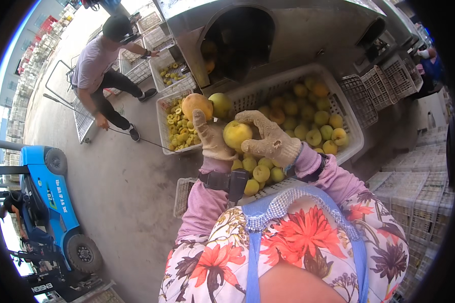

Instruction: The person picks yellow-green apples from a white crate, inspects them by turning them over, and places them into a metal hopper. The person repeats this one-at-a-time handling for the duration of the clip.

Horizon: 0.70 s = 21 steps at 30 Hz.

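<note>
My left hand [215, 140], in a worn knit glove, holds an orange-yellow peach [197, 107] behind its raised digit. Against that fruit rests a greener peach [220, 105]; what supports it is partly hidden. Between the thumb and fingers of my right hand [275, 138], also gloved, is a yellow peach [237, 135], close against the left palm. The right glove has a small hole. Below both hands stands a large white plastic crate [350, 142] with many whole peaches [314, 137] in it.
A metal machine with a dark round opening [239, 41] rises behind the crate. Cut fruit fills a smaller crate [162, 130] at left. A person [98, 72] grips a long hooked rod [144, 140] beside a cart. A blue forklift [51, 193] carries a driver. Stacked crates [413, 189] stand right.
</note>
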Motion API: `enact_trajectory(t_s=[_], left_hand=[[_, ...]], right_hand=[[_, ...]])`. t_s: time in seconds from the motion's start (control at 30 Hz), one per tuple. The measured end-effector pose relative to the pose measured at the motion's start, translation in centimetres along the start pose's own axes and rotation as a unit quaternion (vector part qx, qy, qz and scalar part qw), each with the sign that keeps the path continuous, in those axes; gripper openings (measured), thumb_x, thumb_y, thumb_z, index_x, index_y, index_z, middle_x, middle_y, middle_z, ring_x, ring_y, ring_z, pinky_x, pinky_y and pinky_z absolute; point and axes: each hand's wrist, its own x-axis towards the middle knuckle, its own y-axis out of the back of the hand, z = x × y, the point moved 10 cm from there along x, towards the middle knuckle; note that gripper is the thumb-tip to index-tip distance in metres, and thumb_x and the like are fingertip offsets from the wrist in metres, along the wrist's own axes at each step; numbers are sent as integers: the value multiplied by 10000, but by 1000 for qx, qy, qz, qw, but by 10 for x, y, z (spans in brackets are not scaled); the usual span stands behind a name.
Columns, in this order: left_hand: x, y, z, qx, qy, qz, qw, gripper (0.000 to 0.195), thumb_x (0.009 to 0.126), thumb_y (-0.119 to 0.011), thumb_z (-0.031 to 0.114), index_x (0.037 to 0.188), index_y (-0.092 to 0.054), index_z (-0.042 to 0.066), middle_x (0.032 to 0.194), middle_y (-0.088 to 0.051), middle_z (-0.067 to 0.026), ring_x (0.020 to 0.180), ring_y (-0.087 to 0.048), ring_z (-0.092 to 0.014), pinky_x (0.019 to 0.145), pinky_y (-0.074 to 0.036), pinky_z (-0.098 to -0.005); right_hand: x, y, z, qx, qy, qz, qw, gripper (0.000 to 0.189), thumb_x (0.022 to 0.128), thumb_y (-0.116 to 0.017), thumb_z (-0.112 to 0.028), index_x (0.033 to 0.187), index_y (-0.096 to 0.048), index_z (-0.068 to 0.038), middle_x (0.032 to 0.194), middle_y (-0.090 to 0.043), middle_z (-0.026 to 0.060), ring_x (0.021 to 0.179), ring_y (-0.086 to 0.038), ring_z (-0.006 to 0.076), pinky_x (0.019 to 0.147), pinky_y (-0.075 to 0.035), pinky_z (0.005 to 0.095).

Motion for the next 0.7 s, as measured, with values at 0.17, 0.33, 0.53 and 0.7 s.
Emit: enact_trajectory(t_s=[0.17,0.33,0.53,0.7], left_hand=[[13,7,5,-18,-44,-36,998,729,858,-730,611,1333,-524,97,1273,-582,-121,1179,-591,-338,1008,-522,-522],[7,13,16,-102,-1,-130,986,792,815,-713,664,1363,-522,126,1372,-558,-107,1305,-514,-342,1045,-461,-614],[-13,1,19,-172,-4,-173,970,878,789,-692,687,1471,-444,193,1490,-449,-131,1369,-436,-388,1077,-397,-683],[-15,-16,25,-127,-56,-157,978,933,766,-740,650,1505,-405,189,1522,-421,-138,1389,-421,-402,1105,-356,-710]], right_hand=[[17,18,-11,-26,-10,40,999,730,838,-824,-175,1458,-460,-49,1383,-541,138,1295,-535,230,1104,-450,354],[78,75,-35,-464,104,249,844,609,916,-737,-330,1401,-528,-27,1346,-587,177,1183,-592,378,1013,-506,437],[146,76,-63,-616,216,252,714,513,951,-687,-379,1343,-600,-59,1349,-587,202,1135,-614,432,976,-514,495],[86,89,-75,-337,130,226,905,647,928,-721,-370,1451,-504,-57,1385,-576,205,1228,-587,410,1040,-487,480]])
